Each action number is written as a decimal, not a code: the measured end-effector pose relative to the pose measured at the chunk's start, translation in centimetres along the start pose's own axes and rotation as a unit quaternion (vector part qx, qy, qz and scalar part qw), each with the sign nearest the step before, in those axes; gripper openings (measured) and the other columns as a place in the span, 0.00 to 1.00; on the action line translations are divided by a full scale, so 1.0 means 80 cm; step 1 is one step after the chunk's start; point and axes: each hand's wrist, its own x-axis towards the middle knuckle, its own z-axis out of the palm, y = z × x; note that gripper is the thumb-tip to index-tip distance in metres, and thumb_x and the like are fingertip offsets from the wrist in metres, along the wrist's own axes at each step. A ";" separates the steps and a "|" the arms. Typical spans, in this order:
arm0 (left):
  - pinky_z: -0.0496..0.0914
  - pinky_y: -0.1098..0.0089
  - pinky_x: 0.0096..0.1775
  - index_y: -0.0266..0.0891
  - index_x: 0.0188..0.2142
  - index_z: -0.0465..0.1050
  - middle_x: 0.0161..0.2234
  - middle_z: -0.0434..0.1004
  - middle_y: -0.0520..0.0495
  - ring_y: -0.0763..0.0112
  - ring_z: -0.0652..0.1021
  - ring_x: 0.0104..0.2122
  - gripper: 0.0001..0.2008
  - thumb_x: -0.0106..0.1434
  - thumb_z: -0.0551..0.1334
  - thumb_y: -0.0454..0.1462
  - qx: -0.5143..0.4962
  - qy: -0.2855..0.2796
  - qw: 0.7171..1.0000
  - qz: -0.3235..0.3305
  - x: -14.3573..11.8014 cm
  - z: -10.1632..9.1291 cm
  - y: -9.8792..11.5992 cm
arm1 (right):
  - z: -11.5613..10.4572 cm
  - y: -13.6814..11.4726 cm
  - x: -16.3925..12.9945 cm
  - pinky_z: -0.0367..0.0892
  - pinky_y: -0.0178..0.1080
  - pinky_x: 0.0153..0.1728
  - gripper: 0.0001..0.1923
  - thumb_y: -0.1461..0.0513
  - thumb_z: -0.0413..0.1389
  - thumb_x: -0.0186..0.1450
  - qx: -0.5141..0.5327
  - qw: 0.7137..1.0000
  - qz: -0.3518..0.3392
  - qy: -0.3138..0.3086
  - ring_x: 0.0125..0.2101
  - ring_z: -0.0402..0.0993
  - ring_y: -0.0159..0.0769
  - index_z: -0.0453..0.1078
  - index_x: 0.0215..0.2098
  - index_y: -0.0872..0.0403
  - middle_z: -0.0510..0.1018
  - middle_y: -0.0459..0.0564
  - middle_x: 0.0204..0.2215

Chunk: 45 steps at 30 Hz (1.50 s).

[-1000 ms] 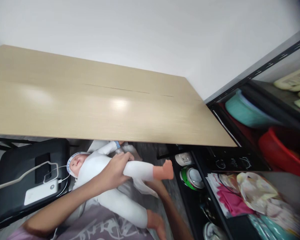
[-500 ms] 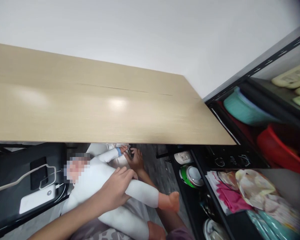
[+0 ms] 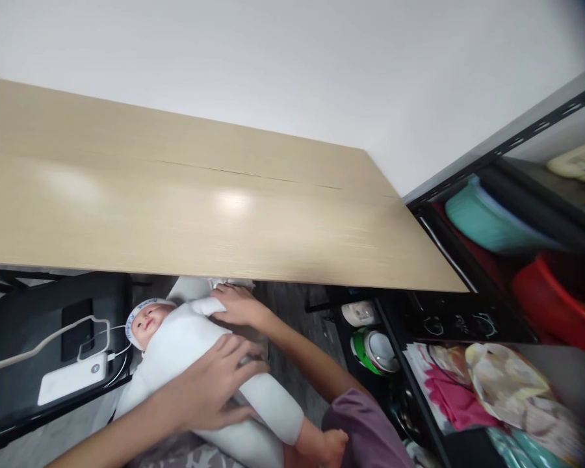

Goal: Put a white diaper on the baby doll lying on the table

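Reader: Where does the doll (image 3: 185, 344) lie?

Me: In the lower part of the frame, left of centre, below the near edge of the table (image 3: 224, 227). It lies face upward, its head toward the left and its feet toward the lower right, dressed in white with a lettered headband (image 3: 137, 318).

Reader: And your left hand (image 3: 215, 385)?

Me: It enters from the lower left and rests across the doll's hip and thigh; the fingers, somewhat blurred, are spread apart against the white cloth.

Reader: Your right hand (image 3: 238, 304)?

Me: It enters from the lower right, its fingers touching the end of the doll's sleeve just below the table's edge. Whether they grip, I cannot tell.

Reader: The surroundings?

Me: Lower left, a white power bank (image 3: 73, 378) on a black chair (image 3: 24, 351); at right, a teal basin (image 3: 487, 221) and a red basin (image 3: 556, 299).
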 end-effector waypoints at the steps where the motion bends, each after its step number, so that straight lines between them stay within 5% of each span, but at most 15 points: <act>1: 0.73 0.49 0.64 0.49 0.71 0.70 0.67 0.77 0.38 0.44 0.76 0.63 0.35 0.70 0.74 0.53 -0.016 0.043 0.999 -0.027 -0.024 0.003 -0.002 | -0.005 -0.006 0.007 0.78 0.49 0.57 0.15 0.56 0.66 0.75 -0.015 1.000 -0.011 -0.002 0.57 0.82 0.51 0.77 0.57 0.52 0.83 0.57 0.60; 3: 0.75 0.50 0.62 0.53 0.68 0.71 0.66 0.77 0.40 0.45 0.77 0.63 0.29 0.72 0.71 0.52 -0.022 0.157 0.983 -0.094 -0.086 0.022 -0.013 | -0.014 -0.019 0.012 0.79 0.48 0.53 0.15 0.57 0.65 0.76 -0.043 0.998 -0.036 0.017 0.56 0.82 0.51 0.75 0.57 0.52 0.82 0.57 0.60; 6: 0.77 0.47 0.57 0.50 0.53 0.73 0.56 0.82 0.41 0.47 0.82 0.56 0.11 0.77 0.63 0.49 -0.018 0.368 0.875 -0.313 -0.187 0.075 -0.047 | -0.025 -0.040 0.008 0.79 0.47 0.48 0.12 0.59 0.62 0.77 -0.076 0.995 -0.063 0.036 0.55 0.82 0.50 0.73 0.56 0.53 0.82 0.58 0.58; 9: 0.81 0.43 0.45 0.46 0.44 0.73 0.43 0.84 0.40 0.42 0.85 0.42 0.32 0.64 0.64 0.69 -0.082 0.392 0.771 -0.496 -0.255 0.126 -0.079 | -0.036 -0.059 0.005 0.78 0.47 0.47 0.10 0.59 0.61 0.78 -0.084 0.992 -0.082 0.046 0.55 0.80 0.50 0.72 0.55 0.54 0.82 0.58 0.57; 11: 0.81 0.43 0.41 0.46 0.42 0.75 0.38 0.85 0.42 0.41 0.85 0.37 0.37 0.56 0.66 0.74 -0.103 0.374 0.740 -0.549 -0.273 0.144 -0.087 | -0.043 -0.070 0.004 0.78 0.47 0.47 0.09 0.59 0.60 0.79 -0.080 0.991 -0.094 0.053 0.55 0.79 0.50 0.72 0.55 0.53 0.82 0.57 0.56; 14: 0.82 0.44 0.47 0.49 0.46 0.78 0.43 0.88 0.44 0.41 0.85 0.44 0.29 0.57 0.70 0.65 -0.092 0.351 0.771 -0.524 -0.272 0.142 -0.076 | -0.057 -0.081 -0.001 0.77 0.48 0.49 0.09 0.59 0.60 0.79 -0.074 0.988 -0.114 0.076 0.55 0.77 0.49 0.72 0.55 0.53 0.82 0.57 0.56; 17: 0.82 0.51 0.44 0.48 0.46 0.75 0.40 0.86 0.47 0.46 0.85 0.40 0.26 0.57 0.74 0.58 -0.113 0.359 0.783 -0.496 -0.255 0.121 -0.048 | -0.076 -0.082 -0.023 0.76 0.49 0.52 0.11 0.58 0.60 0.79 -0.053 0.982 -0.132 0.122 0.55 0.77 0.50 0.72 0.57 0.53 0.82 0.57 0.55; 21: 0.80 0.62 0.35 0.49 0.51 0.68 0.37 0.82 0.51 0.57 0.82 0.33 0.28 0.62 0.71 0.60 -0.194 0.388 0.769 -0.470 -0.232 0.095 -0.010 | -0.107 -0.067 -0.088 0.76 0.49 0.52 0.15 0.59 0.63 0.75 0.015 0.971 -0.128 0.201 0.53 0.78 0.50 0.72 0.58 0.50 0.83 0.55 0.52; 24: 0.81 0.64 0.36 0.47 0.56 0.67 0.41 0.84 0.48 0.58 0.84 0.35 0.27 0.67 0.69 0.57 -0.203 0.360 0.802 -0.432 -0.215 0.065 -0.003 | -0.125 -0.052 -0.146 0.77 0.51 0.51 0.19 0.61 0.63 0.71 0.028 0.967 -0.066 0.245 0.53 0.79 0.52 0.72 0.59 0.48 0.83 0.55 0.52; 28: 0.82 0.61 0.37 0.49 0.60 0.67 0.46 0.87 0.46 0.52 0.88 0.40 0.28 0.65 0.70 0.51 -0.117 0.255 0.897 -0.341 -0.176 -0.013 -0.036 | -0.136 -0.030 -0.190 0.78 0.54 0.50 0.18 0.61 0.61 0.71 0.011 0.956 0.062 0.287 0.51 0.80 0.56 0.76 0.58 0.43 0.84 0.55 0.51; 31: 0.82 0.57 0.43 0.48 0.62 0.68 0.50 0.88 0.43 0.47 0.89 0.44 0.29 0.65 0.69 0.52 -0.008 0.208 0.936 -0.282 -0.126 -0.084 -0.069 | -0.137 -0.007 -0.191 0.77 0.56 0.50 0.14 0.55 0.61 0.73 0.020 0.939 0.140 0.313 0.51 0.81 0.60 0.77 0.56 0.41 0.86 0.55 0.49; 37: 0.78 0.53 0.50 0.42 0.60 0.71 0.52 0.87 0.35 0.38 0.87 0.49 0.31 0.64 0.66 0.55 0.184 0.172 0.929 -0.273 -0.037 -0.173 -0.111 | -0.134 0.046 -0.154 0.72 0.48 0.42 0.15 0.47 0.58 0.76 0.033 0.917 0.209 0.338 0.46 0.84 0.58 0.75 0.53 0.45 0.88 0.55 0.46; 45: 0.71 0.58 0.42 0.39 0.62 0.72 0.44 0.88 0.35 0.40 0.87 0.43 0.36 0.72 0.60 0.65 0.244 0.183 0.893 -0.331 -0.014 -0.203 -0.172 | -0.129 0.090 -0.116 0.70 0.46 0.42 0.22 0.41 0.60 0.75 0.010 0.889 0.233 0.394 0.46 0.84 0.57 0.76 0.53 0.47 0.88 0.55 0.47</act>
